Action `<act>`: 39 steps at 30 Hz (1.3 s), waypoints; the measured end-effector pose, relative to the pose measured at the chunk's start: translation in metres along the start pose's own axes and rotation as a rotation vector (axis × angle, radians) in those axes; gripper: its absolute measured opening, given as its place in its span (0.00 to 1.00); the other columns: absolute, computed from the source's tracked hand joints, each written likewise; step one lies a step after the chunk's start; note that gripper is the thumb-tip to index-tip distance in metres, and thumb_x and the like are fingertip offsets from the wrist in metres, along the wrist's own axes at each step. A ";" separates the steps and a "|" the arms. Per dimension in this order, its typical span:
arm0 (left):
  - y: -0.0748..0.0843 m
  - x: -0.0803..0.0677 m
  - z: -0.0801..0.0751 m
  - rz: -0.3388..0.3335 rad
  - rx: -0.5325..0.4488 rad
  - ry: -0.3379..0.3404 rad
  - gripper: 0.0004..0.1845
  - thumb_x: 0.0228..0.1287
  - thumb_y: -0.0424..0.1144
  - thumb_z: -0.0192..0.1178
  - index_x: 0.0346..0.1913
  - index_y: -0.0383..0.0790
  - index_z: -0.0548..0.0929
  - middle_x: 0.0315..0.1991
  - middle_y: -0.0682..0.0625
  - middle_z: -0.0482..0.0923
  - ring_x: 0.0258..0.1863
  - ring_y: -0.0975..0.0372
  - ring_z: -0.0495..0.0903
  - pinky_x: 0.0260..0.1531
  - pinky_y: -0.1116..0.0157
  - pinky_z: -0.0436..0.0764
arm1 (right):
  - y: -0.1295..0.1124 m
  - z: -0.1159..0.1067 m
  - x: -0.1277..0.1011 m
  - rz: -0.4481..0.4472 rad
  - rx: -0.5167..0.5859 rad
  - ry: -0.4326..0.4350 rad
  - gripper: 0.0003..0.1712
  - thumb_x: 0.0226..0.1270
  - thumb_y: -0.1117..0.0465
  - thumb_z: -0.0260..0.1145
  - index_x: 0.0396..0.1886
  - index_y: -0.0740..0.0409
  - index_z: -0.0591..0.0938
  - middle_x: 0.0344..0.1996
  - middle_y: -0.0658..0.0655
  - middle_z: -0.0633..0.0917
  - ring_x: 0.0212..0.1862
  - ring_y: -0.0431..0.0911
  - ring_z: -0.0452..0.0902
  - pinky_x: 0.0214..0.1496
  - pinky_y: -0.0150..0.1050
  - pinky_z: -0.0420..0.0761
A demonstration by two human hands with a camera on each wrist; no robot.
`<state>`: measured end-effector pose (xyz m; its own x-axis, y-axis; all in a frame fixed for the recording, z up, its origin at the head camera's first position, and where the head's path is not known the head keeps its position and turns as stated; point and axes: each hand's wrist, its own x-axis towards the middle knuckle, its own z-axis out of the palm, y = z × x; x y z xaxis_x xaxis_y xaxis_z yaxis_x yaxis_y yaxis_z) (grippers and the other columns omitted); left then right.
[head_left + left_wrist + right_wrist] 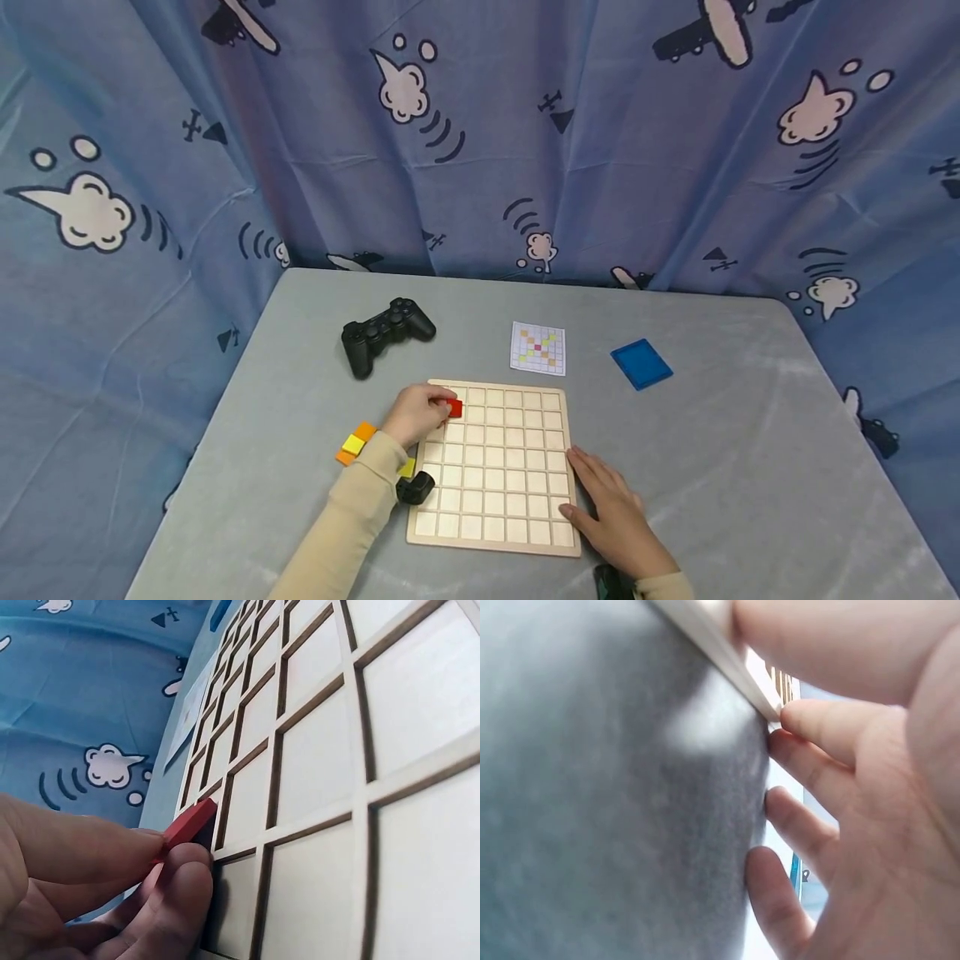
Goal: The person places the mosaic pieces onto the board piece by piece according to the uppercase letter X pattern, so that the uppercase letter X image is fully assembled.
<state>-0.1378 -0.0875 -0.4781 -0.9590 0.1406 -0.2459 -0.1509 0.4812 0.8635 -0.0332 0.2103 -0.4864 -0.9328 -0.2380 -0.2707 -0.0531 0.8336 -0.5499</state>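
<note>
blue cloth printed with clouds and planes hangs behind your grey table (712, 433). your left hand (416, 412) pinches a red tile (454, 407) between thumb and fingers, tilted over a cell in the far left corner of the wooden grid board (495, 467). your right hand (611, 508) lies flat with straight fingers against the board's right edge. orange and yellow tiles (354, 443) sit just left of your left wrist. beyond the board lie a black game controller (385, 331), a pattern card (537, 347) and a blue lid (641, 363).
</note>
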 end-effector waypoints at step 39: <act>-0.011 -0.013 -0.013 0.060 0.033 0.142 0.09 0.68 0.40 0.57 0.43 0.40 0.85 0.32 0.47 0.82 0.27 0.62 0.78 0.30 0.66 0.76 | 0.001 0.002 0.001 -0.010 0.031 0.017 0.43 0.66 0.41 0.61 0.75 0.50 0.57 0.73 0.58 0.59 0.72 0.62 0.50 0.54 0.67 0.59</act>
<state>-0.1272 -0.1057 -0.4785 -0.9907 0.0473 -0.1275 -0.0866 0.5040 0.8593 -0.0331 0.2101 -0.4888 -0.9382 -0.2372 -0.2520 -0.0511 0.8152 -0.5769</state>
